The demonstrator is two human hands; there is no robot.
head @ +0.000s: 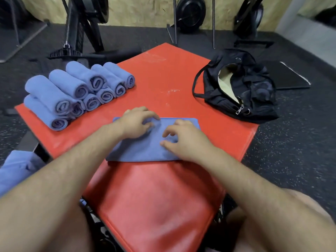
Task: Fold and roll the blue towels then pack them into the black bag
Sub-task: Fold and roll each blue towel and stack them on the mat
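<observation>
Blue terry cloth, folded into a flat soft-edged rectangle, is lying across the middle of the red padded bench (163, 75): that is the folded towel (143, 150), and both bare forearms are reaching over it from below. The left hand (138, 124) is sitting on the towel's far half, fingers curled down and pinching up a small ridge of cloth. The right hand (183, 140) is arching just beside it, thumb stretched out flat and bent fingertips digging into the fabric; whether it is actually gripping, I cannot tell. Off to the left, the rolled towels (72, 93) are resting in a two-layer stack, tight cylinders showing spiral ends. On the bench's right corner the black bag (236, 84) is slumping, limp and creased, zip open and pale lining showing. Loose blue cloth (16, 170) is bunching at the lower left, past the bench's edge.
</observation>
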